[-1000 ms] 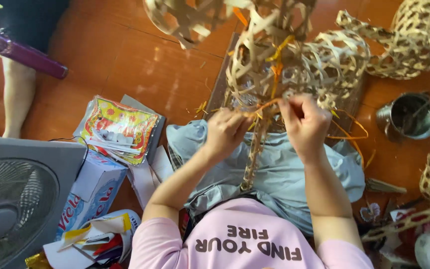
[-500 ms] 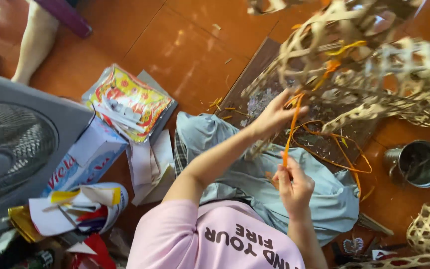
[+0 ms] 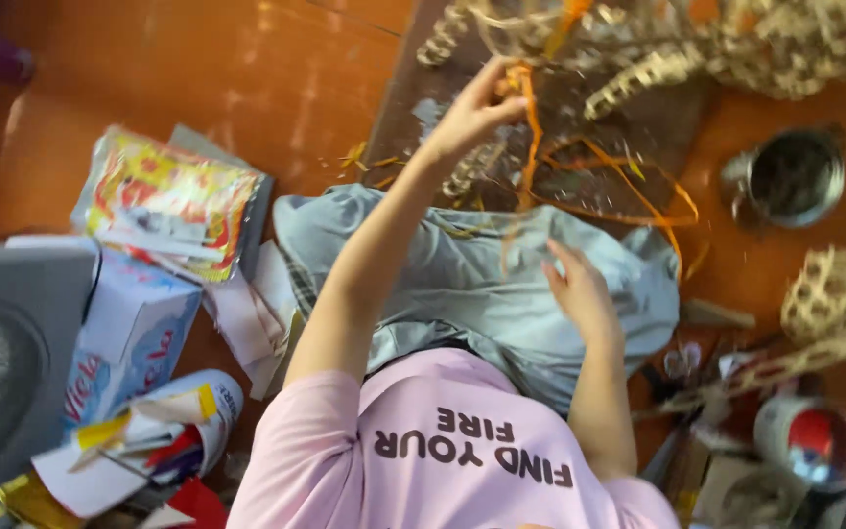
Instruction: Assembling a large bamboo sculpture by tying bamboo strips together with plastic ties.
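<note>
While the left hand point(image 3: 477, 108) pinches a thin orange weaving strip point(image 3: 529, 137) under the pale woven cane lattice point(image 3: 736, 44), the right hand point(image 3: 580, 289) hangs loosely open, holding nothing.

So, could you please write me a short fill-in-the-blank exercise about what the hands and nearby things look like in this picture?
1. The left hand pinches a strip coloured ____.
2. The right hand hovers over the grey ____ on the lap.
3. The metal pot stands on the ____ side of the picture.
4. The person's shirt is ____.

Missing words: orange; cloth; right; pink
</note>
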